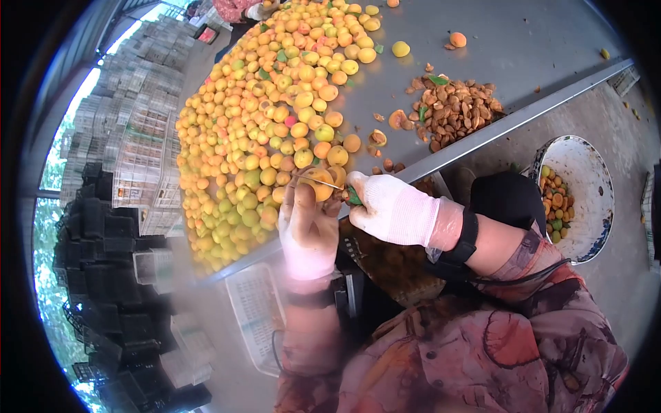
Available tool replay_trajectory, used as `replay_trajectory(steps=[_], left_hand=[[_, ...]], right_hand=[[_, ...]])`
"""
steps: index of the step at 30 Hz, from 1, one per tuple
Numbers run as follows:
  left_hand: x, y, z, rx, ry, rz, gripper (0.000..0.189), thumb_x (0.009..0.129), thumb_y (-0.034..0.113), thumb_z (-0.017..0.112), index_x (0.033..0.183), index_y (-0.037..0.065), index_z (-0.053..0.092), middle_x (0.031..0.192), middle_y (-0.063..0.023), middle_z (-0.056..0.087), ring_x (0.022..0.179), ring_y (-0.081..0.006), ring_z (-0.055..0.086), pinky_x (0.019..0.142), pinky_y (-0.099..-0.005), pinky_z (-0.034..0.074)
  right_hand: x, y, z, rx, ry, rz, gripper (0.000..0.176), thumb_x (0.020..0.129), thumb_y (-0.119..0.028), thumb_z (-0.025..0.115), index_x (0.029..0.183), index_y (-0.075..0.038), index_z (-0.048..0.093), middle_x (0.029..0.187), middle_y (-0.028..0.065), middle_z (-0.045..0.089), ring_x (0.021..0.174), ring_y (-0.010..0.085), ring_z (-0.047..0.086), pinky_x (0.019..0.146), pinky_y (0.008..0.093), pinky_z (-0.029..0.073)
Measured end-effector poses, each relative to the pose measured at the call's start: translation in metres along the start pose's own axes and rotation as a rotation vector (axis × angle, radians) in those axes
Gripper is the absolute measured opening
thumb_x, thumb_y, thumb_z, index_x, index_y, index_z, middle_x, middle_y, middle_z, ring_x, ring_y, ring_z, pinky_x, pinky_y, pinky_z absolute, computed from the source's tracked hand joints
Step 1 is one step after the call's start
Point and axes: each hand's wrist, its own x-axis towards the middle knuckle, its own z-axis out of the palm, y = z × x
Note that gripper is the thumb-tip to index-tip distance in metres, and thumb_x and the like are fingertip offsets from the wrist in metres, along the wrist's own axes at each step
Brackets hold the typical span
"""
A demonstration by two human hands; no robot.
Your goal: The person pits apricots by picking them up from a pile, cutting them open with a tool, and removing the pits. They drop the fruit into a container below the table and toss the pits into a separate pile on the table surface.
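Note:
My left hand [308, 224], in a white glove with stained fingertips, is closed around an apricot [321, 186] at the table's near edge. My right hand [394, 208], gloved in white too, grips a small knife [354, 196] by its green handle. The thin metal blade lies across the apricot between both hands. Right behind them a large heap of yellow and orange apricots [261, 131] covers the left of the metal table [427, 31]. A pile of brown apricot pits [460, 110] lies on the table to the right, with a few opened fruit pieces [398, 119] beside it.
A raised metal rim [509, 118] runs along the table edge. At the right stands a white bucket [593, 199] with apricots inside. A white crate [255, 316] sits on the floor at lower left, near stacked black crates [110, 268]. Another person's gloved hand [263, 9] shows at the top.

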Motion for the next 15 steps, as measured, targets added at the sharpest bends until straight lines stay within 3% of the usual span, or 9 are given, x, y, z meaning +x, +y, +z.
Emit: replay_trajectory(steps=[2,3,4,8,12,14,15], left_hand=[[0.000,-0.005,0.001,0.625,-0.069,0.218,0.049,0.098,0.023,0.053,0.133,-0.008,0.043,0.120,-0.0123,0.057,0.109,-0.0203,0.058,0.090,-0.0323,0.049],[-0.002,0.005,0.020,0.044,0.003,0.055,0.047,0.098,0.023,0.053,0.132,-0.008,0.045,0.119,-0.0129,0.057,0.106,-0.0219,0.060,0.091,-0.0340,0.050],[-0.001,0.004,0.018,0.044,0.001,0.055,0.047,0.098,0.023,0.053,0.132,-0.008,0.045,0.119,-0.0129,0.057,0.106,-0.0219,0.060,0.091,-0.0340,0.050],[-0.001,0.001,0.007,0.270,0.049,0.064,0.048,0.098,0.026,0.053,0.131,-0.009,0.046,0.109,-0.0119,0.063,0.095,-0.0214,0.063,0.085,-0.0321,0.050],[0.003,-0.006,0.003,0.407,0.042,0.141,0.036,0.102,0.019,0.041,0.126,-0.007,0.051,0.105,-0.0144,0.064,0.092,-0.0200,0.062,0.077,-0.0307,0.050],[0.002,-0.001,0.009,0.675,0.027,0.352,0.033,0.104,0.016,0.039,0.123,-0.007,0.052,0.107,-0.0152,0.064,0.090,-0.0222,0.063,0.076,-0.0328,0.052],[0.002,-0.002,0.008,0.675,0.028,0.350,0.033,0.104,0.016,0.039,0.123,-0.007,0.052,0.107,-0.0152,0.064,0.090,-0.0222,0.063,0.076,-0.0328,0.052]], right_hand=[[0.000,0.003,0.001,0.075,0.017,0.014,0.027,0.084,-0.016,0.055,0.098,0.005,0.048,0.074,0.0289,0.057,0.078,0.0469,0.060,0.066,0.0495,0.047],[0.000,0.003,0.001,0.075,0.022,0.017,0.027,0.084,-0.016,0.055,0.098,0.005,0.048,0.074,0.0289,0.057,0.078,0.0469,0.060,0.066,0.0495,0.047],[0.000,0.001,0.000,0.093,0.010,0.035,0.027,0.084,-0.016,0.056,0.097,0.006,0.048,0.074,0.0290,0.057,0.078,0.0471,0.060,0.066,0.0495,0.047],[-0.001,-0.005,0.008,0.076,0.029,0.040,0.027,0.084,-0.016,0.055,0.097,0.007,0.048,0.073,0.0287,0.057,0.078,0.0478,0.059,0.067,0.0496,0.047],[0.001,-0.002,0.009,0.087,-0.001,0.075,0.029,0.085,-0.017,0.055,0.097,0.008,0.049,0.074,0.0281,0.057,0.077,0.0477,0.058,0.067,0.0501,0.047],[0.000,-0.001,0.014,0.042,0.024,0.058,0.028,0.086,-0.018,0.054,0.096,0.008,0.049,0.073,0.0275,0.059,0.077,0.0466,0.060,0.068,0.0505,0.048],[0.001,-0.002,0.016,-0.005,0.047,0.038,0.028,0.087,-0.019,0.053,0.095,0.008,0.050,0.073,0.0268,0.062,0.076,0.0455,0.062,0.069,0.0510,0.050]])
